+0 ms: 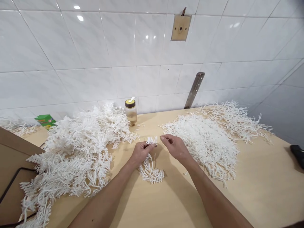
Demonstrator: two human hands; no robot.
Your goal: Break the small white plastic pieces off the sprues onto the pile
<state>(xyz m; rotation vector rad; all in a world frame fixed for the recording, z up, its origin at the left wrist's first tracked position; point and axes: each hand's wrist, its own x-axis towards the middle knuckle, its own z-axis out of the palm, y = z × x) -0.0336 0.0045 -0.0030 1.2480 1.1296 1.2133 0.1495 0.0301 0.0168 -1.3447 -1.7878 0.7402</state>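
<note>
My left hand (pixel 140 151) is closed on a white plastic comb-like sprig (pixel 151 140), which sticks up from the fingers while its longer branched part (pixel 150 171) hangs down onto the wooden table (pixel 166 202). My right hand (pixel 174 147) is just to the right of it, fingers pinched together near the sprig's tip; what it pinches I cannot make out. A big heap of the same white branched pieces (pixel 76 148) lies at my left. A flatter pile (pixel 204 139) lies at my right.
A small jar with a dark lid (pixel 130 112) stands by the tiled wall. A green box (pixel 45 120) sits at the far left. A cardboard piece with a black cord (pixel 11 177) lies at the left edge. A dark object (pixel 298 153) rests at the right edge.
</note>
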